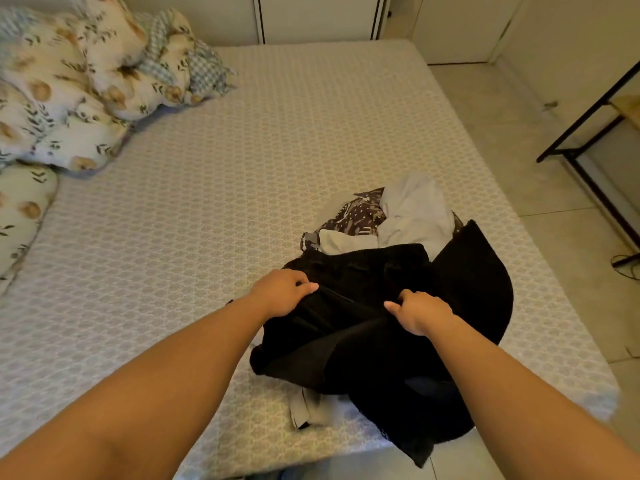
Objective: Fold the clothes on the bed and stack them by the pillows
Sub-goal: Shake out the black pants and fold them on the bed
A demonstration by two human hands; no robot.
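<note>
A heap of clothes lies on the bed's near right corner. On top is a black garment (360, 271). My left hand (282, 292) grips its edge on the left, fingers curled round the cloth. My right hand (420, 311) grips the same edge a little to the right. Behind the black garment lie a light grey garment (415, 209) and a dark patterned piece with white dots (356, 213). A grey scrap (304, 407) sticks out below the heap. Floral pillows (69, 98) are piled at the far left of the bed.
The bed (225, 185) has a pale patterned sheet, with bare sheet between the heap and the pillows. A black metal frame (588, 133) stands on the tiled floor at right. White cupboard doors (318, 15) close off the far side.
</note>
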